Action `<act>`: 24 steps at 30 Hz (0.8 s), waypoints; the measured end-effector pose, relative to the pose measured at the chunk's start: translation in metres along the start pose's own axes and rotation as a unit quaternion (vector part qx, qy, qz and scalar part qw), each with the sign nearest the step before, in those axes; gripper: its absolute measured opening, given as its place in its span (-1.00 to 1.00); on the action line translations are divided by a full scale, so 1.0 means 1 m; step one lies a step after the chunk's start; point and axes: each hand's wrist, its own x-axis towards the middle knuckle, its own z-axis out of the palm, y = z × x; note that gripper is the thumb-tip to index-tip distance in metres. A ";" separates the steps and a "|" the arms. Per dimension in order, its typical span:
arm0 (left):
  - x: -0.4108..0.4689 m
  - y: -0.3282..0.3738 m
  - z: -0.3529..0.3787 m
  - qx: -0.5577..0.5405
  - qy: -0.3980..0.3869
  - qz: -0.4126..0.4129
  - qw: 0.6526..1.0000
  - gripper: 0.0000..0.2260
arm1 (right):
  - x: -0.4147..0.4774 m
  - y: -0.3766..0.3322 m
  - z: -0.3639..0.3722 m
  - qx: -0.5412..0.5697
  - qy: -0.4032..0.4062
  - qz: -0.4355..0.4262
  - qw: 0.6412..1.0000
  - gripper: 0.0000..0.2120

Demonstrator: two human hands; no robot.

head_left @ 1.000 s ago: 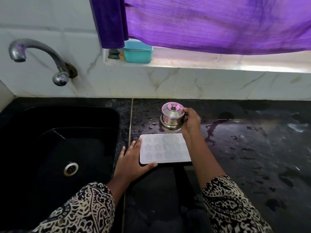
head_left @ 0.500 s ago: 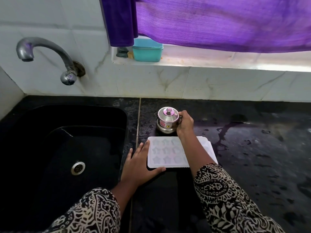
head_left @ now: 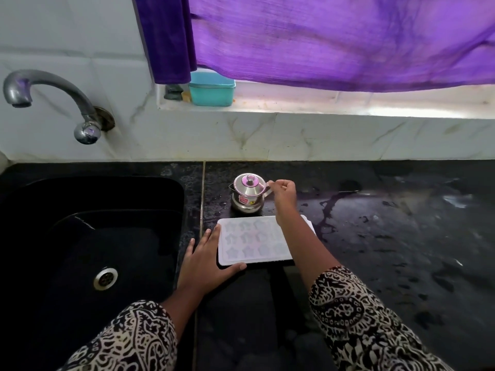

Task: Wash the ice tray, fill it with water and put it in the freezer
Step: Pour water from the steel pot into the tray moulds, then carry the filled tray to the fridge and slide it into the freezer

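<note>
**Ice tray and hands at the sink-side counter.** White ice tray point(head_left: 251, 241) laid flat on the wet black counter point(head_left: 388, 236), star-shaped cells facing up; whether filled, not discernible. Left hand point(head_left: 206, 259) spread flat at the tray's 8 o'clock corner, with fingers point(head_left: 213, 238) straight along the 9 o'clock edge and thumb along the 6 o'clock edge, gripping nothing. Right hand point(head_left: 285, 194) extended over the tray's 3 o'clock half, fingers curled and pinched on the handle point(head_left: 269, 187) of a small lidded steel pot point(head_left: 249, 195). Pot set upright on the counter just beyond the tray at 12 o'clock; contact between the two not discernible. Black sink point(head_left: 107, 183) with metal drain point(head_left: 105, 278) sunk into the counter at 9 o'clock of the tray. Curved tap point(head_left: 53, 95) mounted on the tiled wall at 10 o'clock. Teal box point(head_left: 211, 89) placed on the window sill point(head_left: 321, 103) at 12 o'clock, under a purple curtain point(head_left: 321, 41). Both forearms clad in patterned sleeves point(head_left: 361, 317).
</note>
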 end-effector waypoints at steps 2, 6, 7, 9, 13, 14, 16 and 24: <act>0.000 0.001 -0.002 -0.001 -0.005 -0.003 1.000 0.08 | -0.008 0.002 -0.014 -0.034 0.001 -0.030 0.999 -0.84; -0.003 0.004 -0.006 -0.014 -0.006 -0.003 1.000 0.11 | -0.023 0.007 -0.050 -0.125 -0.001 -0.061 0.990 -0.84; -0.003 0.004 -0.006 -0.016 -0.005 -0.001 1.000 0.13 | -0.026 0.010 -0.060 -0.148 -0.002 -0.067 0.987 -0.84; -0.004 0.005 -0.007 -0.024 -0.007 -0.001 1.000 0.14 | -0.033 0.014 -0.080 -0.193 -0.007 -0.083 0.978 -0.83; -0.003 0.007 -0.012 -0.160 -0.021 -0.067 0.985 -0.01 | -0.039 0.026 -0.116 -0.276 -0.010 -0.081 0.958 -0.84; -0.003 0.009 -0.015 -0.237 -0.016 -0.096 0.967 -0.08 | -0.039 0.030 -0.122 -0.293 -0.007 -0.080 0.953 -0.84; 0.000 0.014 -0.021 -0.334 0.012 -0.147 0.931 -0.29 | -0.038 0.035 -0.131 -0.303 -0.010 -0.073 0.950 -0.83; 0.018 0.028 -0.029 -0.423 0.032 -0.300 0.854 -0.67 | -0.025 0.040 -0.138 -0.303 0.026 -0.103 0.947 -0.76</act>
